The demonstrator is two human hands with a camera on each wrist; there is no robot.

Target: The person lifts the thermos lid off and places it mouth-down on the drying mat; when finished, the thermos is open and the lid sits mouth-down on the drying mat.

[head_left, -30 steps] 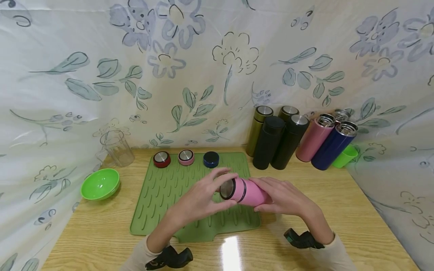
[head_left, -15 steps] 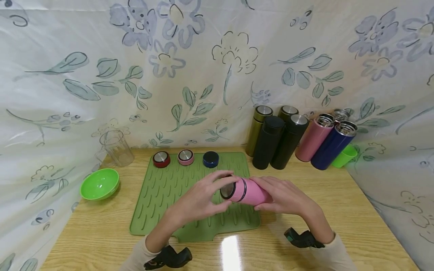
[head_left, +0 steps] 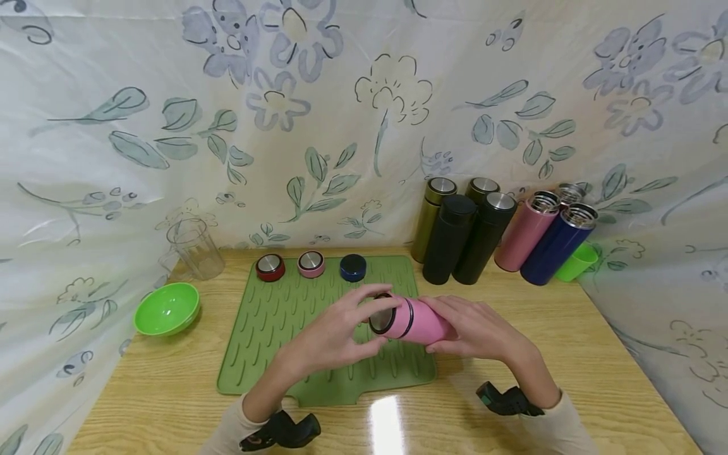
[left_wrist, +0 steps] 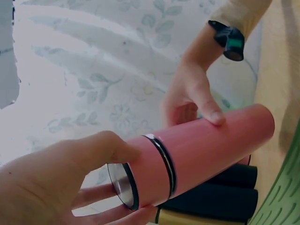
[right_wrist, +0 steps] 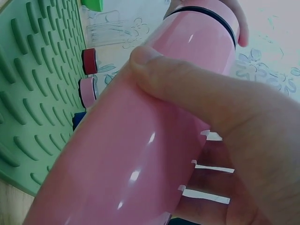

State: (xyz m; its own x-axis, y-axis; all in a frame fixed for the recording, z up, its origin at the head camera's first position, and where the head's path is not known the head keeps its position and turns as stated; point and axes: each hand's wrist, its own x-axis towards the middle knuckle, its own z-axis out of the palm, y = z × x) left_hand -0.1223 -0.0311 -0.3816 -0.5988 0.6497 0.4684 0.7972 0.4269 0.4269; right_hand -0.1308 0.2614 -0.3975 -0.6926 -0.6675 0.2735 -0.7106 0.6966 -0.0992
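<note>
Lying tilted well over from upright, the pink flask (head_left: 430, 323) was held between both hands. Its silver-ended lid (left_wrist: 150, 171) was grasped by the left hand (head_left: 341, 332), the thumb being pressed on one side and the fingers curled round the other, spread about as wide as the lid; the fingers' contact was partly hidden. The body was gripped by the right hand (head_left: 469, 328), with the thumb laid across it and the fingers wrapped behind. Were a twist applied, the glossy body might be spun in the right hand by too light a hold. Were the lid loosened at this tilt, any contents might be spilled; whether it was tight or the flask filled could not be told.

Below the grip, the green mat (head_left: 279, 322) was spread, onto which a slipped lid might be dropped. Beyond the grip to the left, along the mat's far edge, a red lid (head_left: 270, 268), a pink lid (head_left: 311, 265) and a blue lid (head_left: 353, 268) were set, liable to be nudged by a careless forward reach. Beyond the grip to the right, a cluster of bottles (head_left: 449, 246) was stood closely, and several might be toppled by one knock.
</note>
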